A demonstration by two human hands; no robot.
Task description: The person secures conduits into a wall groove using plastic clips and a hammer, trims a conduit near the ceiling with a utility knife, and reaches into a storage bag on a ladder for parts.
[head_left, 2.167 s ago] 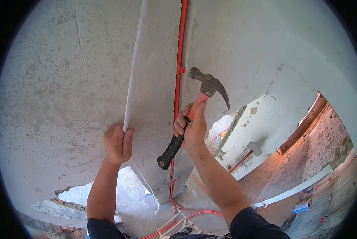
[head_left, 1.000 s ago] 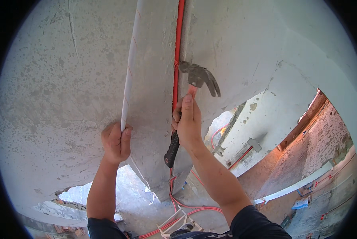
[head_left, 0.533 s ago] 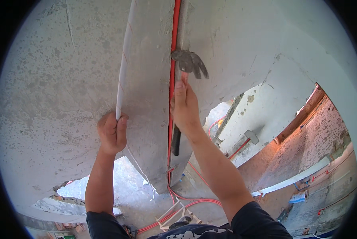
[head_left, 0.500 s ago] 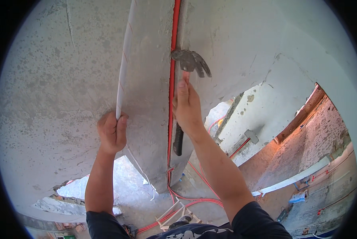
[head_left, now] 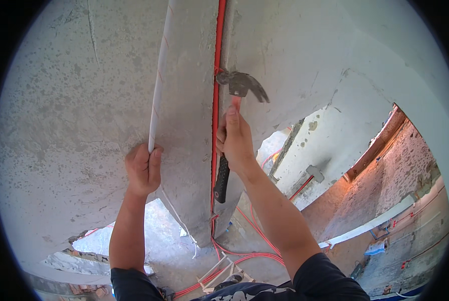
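We logged left hand [head_left: 143,168] clenched round 1 white tube [head_left: 160,75], right hand [head_left: 239,143] gripping 1 hammer [head_left: 238,85], its head newly shifted to the red pipe [head_left: 219,40], within striking reach.

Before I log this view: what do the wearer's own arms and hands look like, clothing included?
Left hand and right hand: both bare, no gloves. Forearms uncovered; no watch or wristband shows. Short dark sleeves, navy or black, left and right, look plain. The dark shirt front at the lower edge carries a pale print, mostly cut off.
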